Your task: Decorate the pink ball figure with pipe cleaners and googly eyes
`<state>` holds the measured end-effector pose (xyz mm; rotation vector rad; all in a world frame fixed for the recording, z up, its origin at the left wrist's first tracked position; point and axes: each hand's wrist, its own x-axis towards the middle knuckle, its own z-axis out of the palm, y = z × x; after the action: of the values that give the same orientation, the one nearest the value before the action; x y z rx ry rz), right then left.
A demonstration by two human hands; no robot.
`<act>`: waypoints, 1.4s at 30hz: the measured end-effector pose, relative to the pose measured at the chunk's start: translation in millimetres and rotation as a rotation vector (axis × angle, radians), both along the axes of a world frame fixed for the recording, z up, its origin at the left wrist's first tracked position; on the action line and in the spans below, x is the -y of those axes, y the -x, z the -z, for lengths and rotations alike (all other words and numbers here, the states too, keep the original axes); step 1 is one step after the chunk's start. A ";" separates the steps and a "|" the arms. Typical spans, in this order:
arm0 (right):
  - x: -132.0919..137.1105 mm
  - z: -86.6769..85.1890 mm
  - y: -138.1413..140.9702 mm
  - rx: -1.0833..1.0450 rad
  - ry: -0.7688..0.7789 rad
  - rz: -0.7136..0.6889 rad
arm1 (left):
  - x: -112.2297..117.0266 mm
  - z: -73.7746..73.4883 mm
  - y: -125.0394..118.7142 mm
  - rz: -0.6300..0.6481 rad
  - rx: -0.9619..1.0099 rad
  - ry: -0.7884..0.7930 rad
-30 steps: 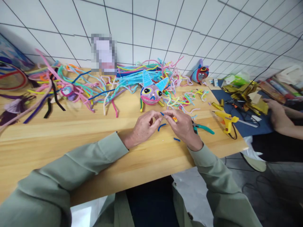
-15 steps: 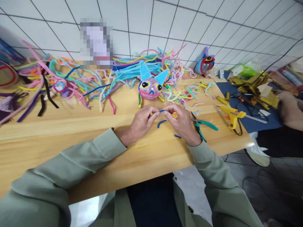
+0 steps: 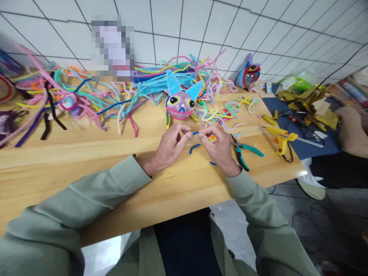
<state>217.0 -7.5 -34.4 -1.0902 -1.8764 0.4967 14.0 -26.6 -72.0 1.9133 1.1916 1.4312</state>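
A short piece of blue pipe cleaner (image 3: pixel 196 133) spans the gap between my hands. My left hand (image 3: pixel 171 147) pinches one end between thumb and forefinger, and my right hand (image 3: pixel 217 148) pinches the other. Just below lies a second curved blue pipe cleaner piece (image 3: pixel 194 148) on the wooden table (image 3: pixel 115 165). Another blue scrap (image 3: pixel 213 163) is partly covered by my right hand. Behind my hands stands a round clear figure (image 3: pixel 180 106) with yellow-rimmed eyes, pink trim and light blue ears. Teal-handled pliers (image 3: pixel 244 151) rest right beside my right wrist.
Bundles of coloured pipe cleaners (image 3: pixel 161 86) line the tiled wall, with loose cuttings (image 3: pixel 221 113) in front. A yellow glue gun (image 3: pixel 283 140) lies on the right. Beyond it are gold foil (image 3: pixel 304 99), another figure (image 3: pixel 248 76) and another person's arm (image 3: pixel 353 130).
My view has shifted slightly, so most things appear a little further left. Both hands keep hold of the blue piece, whose visible stretch looks straighter.
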 end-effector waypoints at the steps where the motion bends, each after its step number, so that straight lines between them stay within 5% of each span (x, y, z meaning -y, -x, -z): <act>1: -0.8 1.1 0.1 -0.009 -0.001 -0.005 | 0.2 0.3 -0.2 0.000 -0.007 -0.031; 6: -1.9 3.6 1.2 -0.026 0.010 -0.041 | -0.9 1.9 -1.2 0.012 -0.036 -0.115; 16: 2.6 7.9 -2.1 0.132 -0.147 -0.031 | -4.2 -1.0 -1.4 0.060 -0.008 0.002; 21: -4.1 9.7 -6.0 0.151 -0.160 -0.132 | -1.9 -0.1 -1.7 0.078 0.005 -0.007; 34: -15.4 -2.4 -22.8 0.159 0.055 -0.270 | 3.7 -3.5 -0.9 0.169 0.029 -0.017; 42: -18.0 1.5 -22.3 0.121 -0.017 -0.190 | 4.7 -2.1 -1.0 0.103 -0.003 0.043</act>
<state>239.2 10.5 -35.9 -0.9534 -2.0990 0.5312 14.9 -31.4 -69.9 1.9184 1.0999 1.3392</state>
